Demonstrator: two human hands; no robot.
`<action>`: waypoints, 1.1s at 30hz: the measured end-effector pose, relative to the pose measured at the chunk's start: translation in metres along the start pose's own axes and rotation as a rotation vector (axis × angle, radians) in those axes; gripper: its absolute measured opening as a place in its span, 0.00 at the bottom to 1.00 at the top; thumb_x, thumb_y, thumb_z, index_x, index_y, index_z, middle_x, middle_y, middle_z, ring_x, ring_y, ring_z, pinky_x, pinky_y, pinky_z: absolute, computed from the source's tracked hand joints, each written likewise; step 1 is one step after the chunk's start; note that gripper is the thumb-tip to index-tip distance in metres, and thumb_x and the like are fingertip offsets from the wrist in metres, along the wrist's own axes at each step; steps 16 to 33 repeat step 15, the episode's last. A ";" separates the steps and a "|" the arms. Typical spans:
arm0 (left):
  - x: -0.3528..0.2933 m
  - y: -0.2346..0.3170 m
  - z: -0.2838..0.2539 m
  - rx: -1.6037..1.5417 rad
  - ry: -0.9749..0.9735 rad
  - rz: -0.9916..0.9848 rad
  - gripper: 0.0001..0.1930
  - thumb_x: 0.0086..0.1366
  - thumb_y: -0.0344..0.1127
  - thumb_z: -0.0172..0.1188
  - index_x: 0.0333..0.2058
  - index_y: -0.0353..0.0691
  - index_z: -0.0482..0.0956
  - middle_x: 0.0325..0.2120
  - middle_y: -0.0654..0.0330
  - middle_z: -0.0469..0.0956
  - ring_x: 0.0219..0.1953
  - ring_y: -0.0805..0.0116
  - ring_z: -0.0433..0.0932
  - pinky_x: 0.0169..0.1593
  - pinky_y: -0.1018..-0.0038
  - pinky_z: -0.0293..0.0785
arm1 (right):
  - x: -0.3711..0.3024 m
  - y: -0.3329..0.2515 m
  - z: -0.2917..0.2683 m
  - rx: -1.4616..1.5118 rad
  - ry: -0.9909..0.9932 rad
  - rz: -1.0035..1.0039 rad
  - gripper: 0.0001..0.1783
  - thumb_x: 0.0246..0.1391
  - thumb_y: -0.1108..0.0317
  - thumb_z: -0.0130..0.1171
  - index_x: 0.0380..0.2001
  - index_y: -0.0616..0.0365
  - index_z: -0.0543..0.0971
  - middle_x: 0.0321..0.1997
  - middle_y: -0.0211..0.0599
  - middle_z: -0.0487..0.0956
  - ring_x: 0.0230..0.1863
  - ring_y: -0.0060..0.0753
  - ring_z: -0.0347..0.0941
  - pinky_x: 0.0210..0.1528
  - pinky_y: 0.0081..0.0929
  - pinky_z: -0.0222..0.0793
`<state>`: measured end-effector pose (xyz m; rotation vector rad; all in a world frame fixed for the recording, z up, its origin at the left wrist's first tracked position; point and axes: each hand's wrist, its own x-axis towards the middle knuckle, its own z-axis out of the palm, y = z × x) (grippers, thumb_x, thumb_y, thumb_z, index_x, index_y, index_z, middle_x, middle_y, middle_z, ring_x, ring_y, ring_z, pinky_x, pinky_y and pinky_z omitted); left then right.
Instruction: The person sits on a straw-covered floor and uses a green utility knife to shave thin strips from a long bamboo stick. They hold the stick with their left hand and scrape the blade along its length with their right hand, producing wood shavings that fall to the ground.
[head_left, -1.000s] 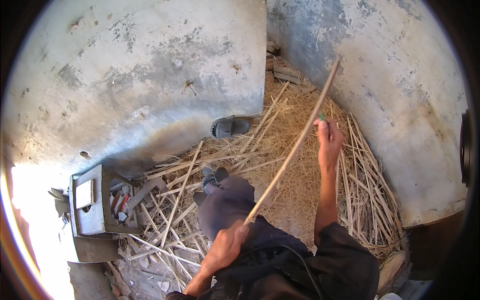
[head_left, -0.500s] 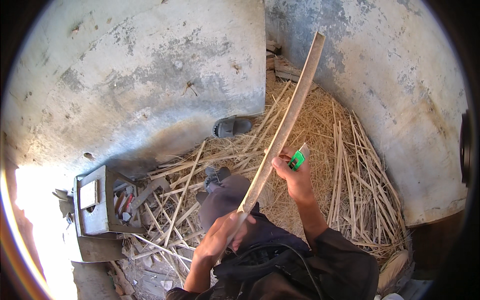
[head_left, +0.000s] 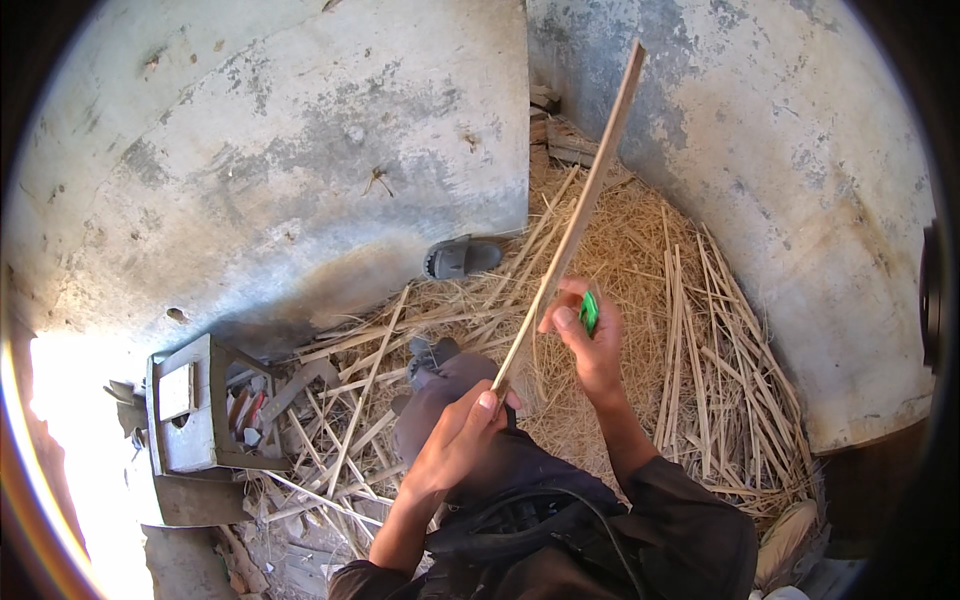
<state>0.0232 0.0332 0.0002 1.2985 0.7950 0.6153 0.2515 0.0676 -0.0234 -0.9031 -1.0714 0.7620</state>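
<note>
A long, narrow bamboo strip (head_left: pixel 588 195) slants up and away from my lap toward the corner of the walls, turned nearly edge-on. My left hand (head_left: pixel 452 438) is closed around its near end, thumb on top. In my right hand (head_left: pixel 598 352) is a small green cutter knife (head_left: pixel 589 314), gripped by curled fingers; its blade does not show clearly. The right fingertips are close beside the strip's middle, and I cannot tell whether they touch it.
Loose bamboo strips (head_left: pixel 705 370) and straw-like shavings (head_left: pixel 625 250) cover the floor. A grey slipper (head_left: pixel 463 258) lies by the left wall (head_left: pixel 300 130). At left, a wooden stool (head_left: pixel 195 400) lies on its side with small items inside its frame. The right wall (head_left: pixel 790 170) curves close by.
The bamboo strip has rotated from its broad face to its narrow edge, its far end rising slightly. My right hand has loosened from the strip, and the green cutter knife has turned more upright.
</note>
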 end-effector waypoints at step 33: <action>-0.002 0.017 0.009 0.341 0.262 0.236 0.26 0.86 0.57 0.42 0.49 0.37 0.76 0.27 0.65 0.69 0.29 0.74 0.66 0.35 0.71 0.65 | -0.021 0.003 -0.011 -0.620 -0.290 -0.471 0.24 0.66 0.39 0.66 0.46 0.48 0.90 0.32 0.32 0.86 0.30 0.37 0.83 0.34 0.35 0.75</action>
